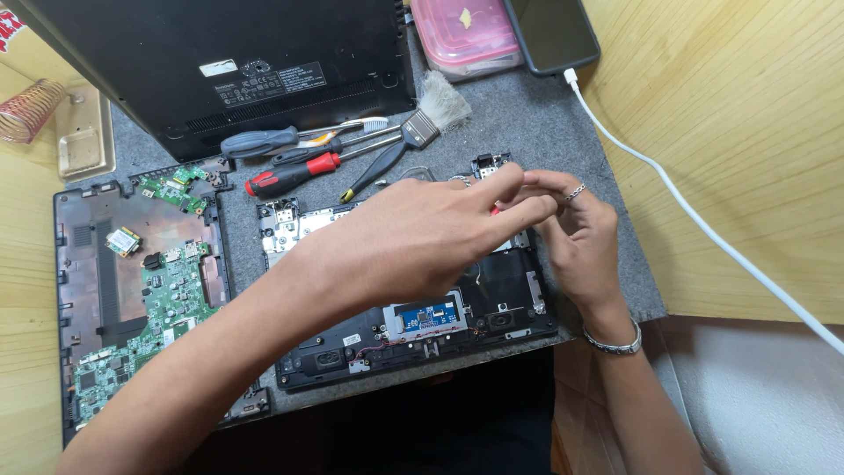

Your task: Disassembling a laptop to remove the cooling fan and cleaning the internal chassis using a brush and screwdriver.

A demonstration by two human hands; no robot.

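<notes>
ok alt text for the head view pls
Two bare hands, left hand and right hand, meet fingertip to fingertip over an opened laptop palmrest shell on a grey mat. A green motherboard lies left; screwdrivers and a brush behind.

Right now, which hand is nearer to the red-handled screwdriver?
Left. The left hand lies just right of the red-handled screwdriver, a little below it. The right hand is farther right, beyond the left one, fingertips meeting it.

screwdrivers (pixel 290 167) behind, bare mat (pixel 527 123) rightward
</notes>
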